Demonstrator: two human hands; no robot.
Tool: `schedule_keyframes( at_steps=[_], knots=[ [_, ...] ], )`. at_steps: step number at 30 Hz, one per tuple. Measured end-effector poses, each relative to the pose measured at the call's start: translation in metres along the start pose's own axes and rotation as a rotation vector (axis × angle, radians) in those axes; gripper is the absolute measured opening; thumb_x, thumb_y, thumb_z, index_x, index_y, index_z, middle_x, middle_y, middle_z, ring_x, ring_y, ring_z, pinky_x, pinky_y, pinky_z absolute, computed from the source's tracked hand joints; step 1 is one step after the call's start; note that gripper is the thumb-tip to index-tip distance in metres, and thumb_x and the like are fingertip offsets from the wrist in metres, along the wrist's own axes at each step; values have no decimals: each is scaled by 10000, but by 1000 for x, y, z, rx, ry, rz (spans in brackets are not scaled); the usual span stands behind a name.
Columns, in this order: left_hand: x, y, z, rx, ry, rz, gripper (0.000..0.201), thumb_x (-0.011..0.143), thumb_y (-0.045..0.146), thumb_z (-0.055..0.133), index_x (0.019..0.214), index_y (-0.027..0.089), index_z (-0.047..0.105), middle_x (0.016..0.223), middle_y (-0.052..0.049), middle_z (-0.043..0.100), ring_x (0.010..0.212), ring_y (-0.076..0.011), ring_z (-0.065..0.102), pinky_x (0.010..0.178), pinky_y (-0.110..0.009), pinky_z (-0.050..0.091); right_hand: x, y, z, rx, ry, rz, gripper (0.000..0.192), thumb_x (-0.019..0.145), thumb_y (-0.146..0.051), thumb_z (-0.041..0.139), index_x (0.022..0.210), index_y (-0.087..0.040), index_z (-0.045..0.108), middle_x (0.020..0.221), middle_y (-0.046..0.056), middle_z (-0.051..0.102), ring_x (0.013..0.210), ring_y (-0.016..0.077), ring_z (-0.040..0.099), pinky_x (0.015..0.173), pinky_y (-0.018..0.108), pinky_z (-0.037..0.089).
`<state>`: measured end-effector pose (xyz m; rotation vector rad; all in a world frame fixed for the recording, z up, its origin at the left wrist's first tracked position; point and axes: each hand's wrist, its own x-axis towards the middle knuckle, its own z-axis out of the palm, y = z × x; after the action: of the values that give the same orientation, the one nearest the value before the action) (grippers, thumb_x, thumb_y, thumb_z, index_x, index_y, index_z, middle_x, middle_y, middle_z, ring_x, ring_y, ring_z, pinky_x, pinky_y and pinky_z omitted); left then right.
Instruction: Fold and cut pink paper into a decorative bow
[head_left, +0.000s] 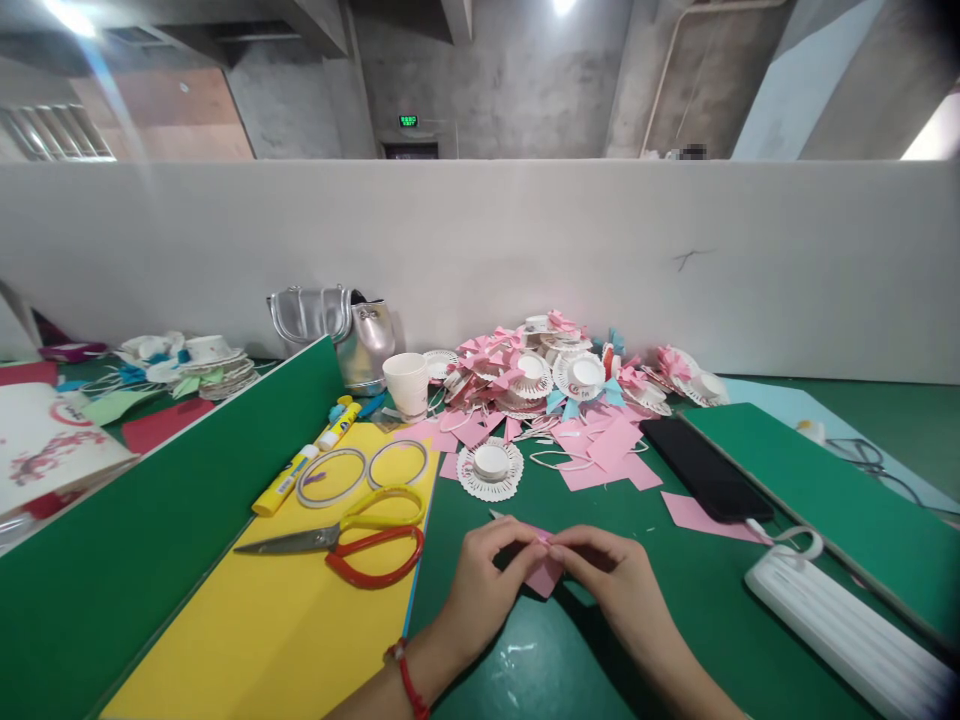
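Both hands pinch one small pink paper piece (544,572) low over the green table (637,650): left hand (480,590) and right hand (619,585) curled, fingertips closed on its folded edge. Bare glossy green lies around it. Red-and-yellow scissors (352,540) rest on yellow sheet (277,630) just left; white power bank (847,620) lies right; a lacy paper doily (491,468) sits beyond.

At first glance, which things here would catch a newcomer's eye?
The heap of pink and white paper crafts against the back partition stands out first. Left of the hands, red-and-yellow scissors lie on a yellow sheet. In front, both hands pinch a small pink paper piece.
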<state>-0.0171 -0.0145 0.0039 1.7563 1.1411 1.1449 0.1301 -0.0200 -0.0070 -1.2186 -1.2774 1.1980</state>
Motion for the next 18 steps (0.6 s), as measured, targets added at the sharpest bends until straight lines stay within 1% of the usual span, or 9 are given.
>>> schedule_keyframes(
  at_steps=[3,7,12,18],
  knots=[
    [2,1,-1,-29,-7,-20,122,733,152,582,654,173,674,674,-26,670,636,-155,564,626,-235,422,0,-1,-1,-25,-12,6,158,629,-321,676,644,-164,693,643,42,681,617,183,598,596,266,487],
    [2,4,-3,-58,-31,-11,138,737,146,577,651,171,682,672,-30,677,651,-157,566,636,-234,424,0,-4,-1,-52,-20,-39,128,645,-289,668,623,-164,684,629,33,674,606,172,594,589,247,478],
    [-1,5,-1,-1,-19,18,129,751,163,565,675,162,669,681,-32,671,647,-150,570,639,-228,423,-1,-8,0,-92,19,-79,125,650,-280,664,606,-164,677,623,29,666,598,167,593,572,240,477],
    [1,4,-3,5,13,-39,146,770,186,525,669,153,625,677,-32,637,653,-156,569,609,-229,427,0,-8,1,-32,16,-13,161,625,-318,680,669,-163,693,674,39,699,647,180,623,603,250,503]
  ],
)
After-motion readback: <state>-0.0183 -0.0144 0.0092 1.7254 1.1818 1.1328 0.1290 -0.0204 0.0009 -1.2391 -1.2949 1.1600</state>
